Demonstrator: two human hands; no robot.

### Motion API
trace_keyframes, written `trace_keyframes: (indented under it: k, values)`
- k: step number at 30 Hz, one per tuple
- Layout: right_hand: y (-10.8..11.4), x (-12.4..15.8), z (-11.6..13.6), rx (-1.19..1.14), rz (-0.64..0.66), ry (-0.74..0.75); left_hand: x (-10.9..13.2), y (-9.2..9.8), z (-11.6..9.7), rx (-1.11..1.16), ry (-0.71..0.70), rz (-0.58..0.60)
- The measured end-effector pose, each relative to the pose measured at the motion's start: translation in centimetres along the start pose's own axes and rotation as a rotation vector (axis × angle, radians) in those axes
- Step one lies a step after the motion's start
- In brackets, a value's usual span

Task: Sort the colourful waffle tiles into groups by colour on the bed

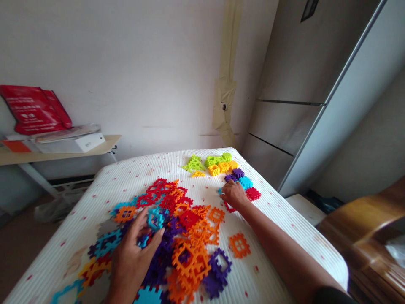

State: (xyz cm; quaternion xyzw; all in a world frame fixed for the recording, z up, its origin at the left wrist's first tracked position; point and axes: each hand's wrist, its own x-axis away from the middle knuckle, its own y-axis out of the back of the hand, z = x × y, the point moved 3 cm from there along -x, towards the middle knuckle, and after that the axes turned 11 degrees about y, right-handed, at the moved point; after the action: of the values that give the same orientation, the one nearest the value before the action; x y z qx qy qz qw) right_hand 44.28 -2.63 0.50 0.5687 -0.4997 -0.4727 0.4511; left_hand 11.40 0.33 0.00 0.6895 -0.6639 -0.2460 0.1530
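My left hand (134, 249) is over the near left part of a mixed pile of plastic interlocking tiles. Its thumb and fingers close around a light blue interlocking tile (155, 218). Farther off on the right, my right hand (234, 194) reaches down with curled fingers beside the sorted tiles. A bit of a light blue tile (220, 191) shows at its fingertips; the rest is hidden. Around this hand lie purple tiles (238, 172), light blue tiles (246, 183) and red tiles (253, 194). The pile holds orange tiles (190, 257), red, purple and blue ones.
Lime green triangular tiles (193, 163), green tiles (218, 160) and yellow tiles (214, 169) lie at the table's far end. A single orange tile (239, 245) rests right of the pile. A refrigerator (284, 122) stands beyond the right edge; a side table (110, 143) is at left.
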Motion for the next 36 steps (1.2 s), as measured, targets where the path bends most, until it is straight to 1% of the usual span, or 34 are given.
trace_keyframes:
  k: [4,9,11,13,16,18,21,24,27,32,34,36]
  values:
    - [-0.2,-0.1,0.0,-0.007,-0.005,-0.026,0.1,-0.2,-0.2,0.010,-0.014,0.012]
    - [-0.3,0.0,0.0,-0.018,-0.006,-0.021,0.8,-0.4,-1.1,-0.004,-0.091,0.020]
    - [0.2,0.0,0.2,-0.036,-0.048,-0.004,1.0,-0.4,-1.6,-0.036,-0.119,0.001]
    - [1.2,0.1,1.1,-0.104,-0.148,0.055,1.3,-0.3,-2.1,-0.074,-0.146,-0.011]
    - [3.3,0.7,3.8,-0.366,-0.338,0.174,1.6,-0.4,-2.5,-0.121,-0.228,-0.030]
    - [4.6,1.4,6.4,-0.619,-0.400,0.237,1.8,-0.7,-2.6,-0.135,-0.311,-0.047]
    - [5.5,2.3,10.4,-0.922,-0.365,0.327,2.2,-1.3,-2.7,-0.135,-0.421,-0.044]
    - [5.5,2.7,13.0,-1.065,-0.319,0.368,2.6,-1.8,-2.8,-0.114,-0.472,-0.011]
    - [5.2,2.7,13.5,-1.105,-0.329,0.394,2.7,-1.8,-3.0,-0.075,-0.451,0.018]
    - [4.7,2.3,12.8,-1.161,-0.334,0.384,2.4,-1.2,-2.9,-0.009,-0.283,0.136]
    - [4.6,2.3,12.8,-1.107,-0.365,0.385,2.3,-1.1,-2.8,0.018,-0.208,0.169]
    - [4.7,2.4,12.9,-1.019,-0.429,0.410,2.2,-1.1,-2.7,0.038,-0.143,0.188]
